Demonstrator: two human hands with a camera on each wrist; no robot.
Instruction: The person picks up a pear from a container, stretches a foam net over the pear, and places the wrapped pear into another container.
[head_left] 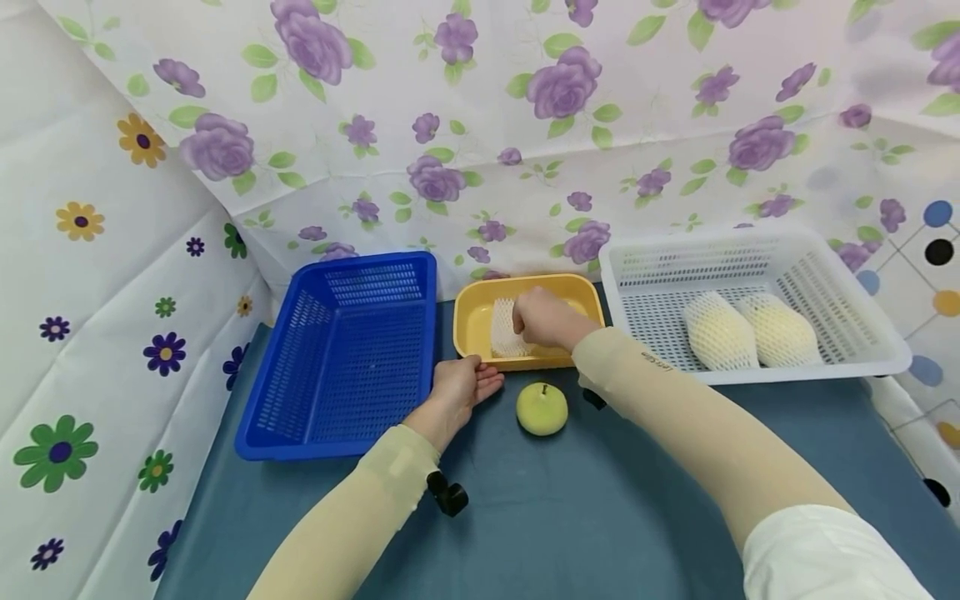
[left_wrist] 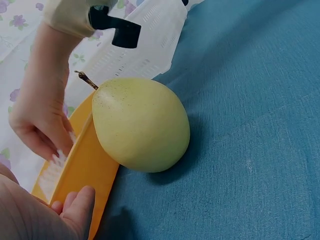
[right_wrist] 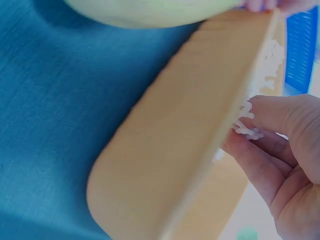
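My right hand [head_left: 547, 318] is over the yellow tray [head_left: 588, 292], pinching the edge of a white foam fruit net [head_left: 504, 327] between thumb and fingers. The net lies flat inside the tray, and its pinched strands [right_wrist: 245, 125] show in the right wrist view. At the tray's front left, my left hand [head_left: 456, 387] holds the rim, fingers against the outer wall [left_wrist: 95, 170]. A bare yellow-green pear [head_left: 542, 409] with a dark stem sits on the table just in front of the tray, untouched by either hand.
Left of the tray stands a blue perforated basket [head_left: 367, 367]. A white perforated basket [head_left: 622, 292] on the right holds two pale fruits [head_left: 722, 332] in foam nets. Blue-green cloth [head_left: 525, 517] covers the table. A flowered curtain [head_left: 495, 125] hangs close behind the containers.
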